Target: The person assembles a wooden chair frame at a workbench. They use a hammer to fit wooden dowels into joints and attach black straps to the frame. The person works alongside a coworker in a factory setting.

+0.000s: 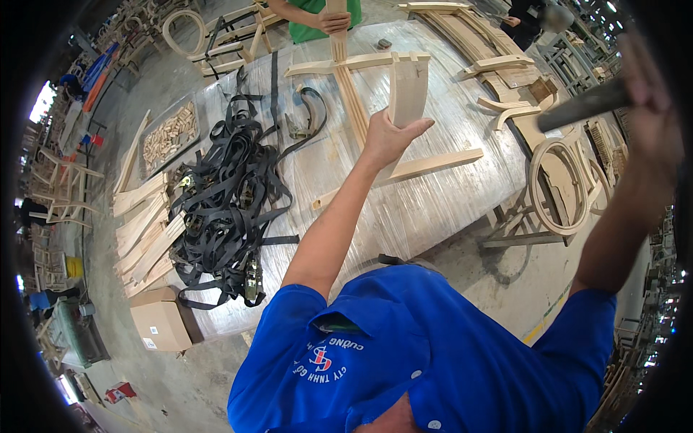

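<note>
The fingers of the left hand (390, 137) were clamped on a broad, pale wooden slat (408, 90), the thumb pointing toward 2 o'clock; the other fingertips were hidden. The fingers of the right hand (653, 119) appeared closed around a dark mallet (585, 105); blur prevented confirmation of its exact type.

Governing relation, as judged: mallet to slat. The slat stood up from the left hand toward 12 o'clock, its long axis leaning slightly to 1 o'clock, its upper end free of any grip. The mallet was raised at about 3 o'clock from that end, well apart, its dark end directed back toward 9 o'clock. The left hand was the nearer, being in contact; the right was not touching the slat.

Below the left hand, a pale wooden rail (444, 163) lay on the worktop (462, 198), its long axis between 8 and 2 o'clock. Whether the slat was seated in it could not be determined.

Farther out, toward 11 o'clock, a curved crosspiece (310, 68) lay across the worktop, and a co-worker's hand (333, 22) gripped a wooden post (338, 49). Black ratchet straps (231, 187) were heaped between 8 and 9 o'clock, with small wooden blocks (170, 141) beyond, at 9 o'clock.
</note>
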A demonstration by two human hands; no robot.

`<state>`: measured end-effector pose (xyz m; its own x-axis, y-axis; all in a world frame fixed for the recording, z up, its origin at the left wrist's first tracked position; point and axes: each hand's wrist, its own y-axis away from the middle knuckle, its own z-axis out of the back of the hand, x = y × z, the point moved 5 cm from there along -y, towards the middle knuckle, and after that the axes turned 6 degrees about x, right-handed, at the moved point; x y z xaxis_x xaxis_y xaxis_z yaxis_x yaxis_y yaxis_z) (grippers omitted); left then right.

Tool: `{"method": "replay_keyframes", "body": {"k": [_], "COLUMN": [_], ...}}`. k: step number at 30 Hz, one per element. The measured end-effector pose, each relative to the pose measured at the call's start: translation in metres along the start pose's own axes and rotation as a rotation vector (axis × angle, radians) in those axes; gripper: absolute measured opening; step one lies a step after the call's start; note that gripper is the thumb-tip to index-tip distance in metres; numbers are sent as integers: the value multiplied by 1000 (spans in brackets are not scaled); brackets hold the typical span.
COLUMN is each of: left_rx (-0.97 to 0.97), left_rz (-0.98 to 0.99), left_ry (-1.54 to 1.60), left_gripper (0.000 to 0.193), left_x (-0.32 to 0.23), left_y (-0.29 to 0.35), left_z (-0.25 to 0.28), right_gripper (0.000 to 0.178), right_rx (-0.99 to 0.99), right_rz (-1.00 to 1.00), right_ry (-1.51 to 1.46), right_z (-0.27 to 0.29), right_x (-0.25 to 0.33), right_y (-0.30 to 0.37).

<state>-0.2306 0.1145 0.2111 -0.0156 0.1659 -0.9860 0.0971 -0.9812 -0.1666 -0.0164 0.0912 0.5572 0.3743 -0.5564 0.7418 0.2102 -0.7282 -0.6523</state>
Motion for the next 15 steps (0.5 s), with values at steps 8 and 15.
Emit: {"method": "replay_keyframes", "body": {"k": [8,15], "left_rx": [-48,-5], "left_rz": [-52,-2], "left_ry": [-18,-10], "left_gripper": [40,57], "left_x": [1,9], "left_y": [1,9], "left_z": [5,8], "right_gripper": [57,29], "right_rx": [402,733], "right_rz": [-982,-912], "right_ry": [135,413], "right_z": [-8,81], "right_x": [-147,-179], "right_y": [101,188]}}
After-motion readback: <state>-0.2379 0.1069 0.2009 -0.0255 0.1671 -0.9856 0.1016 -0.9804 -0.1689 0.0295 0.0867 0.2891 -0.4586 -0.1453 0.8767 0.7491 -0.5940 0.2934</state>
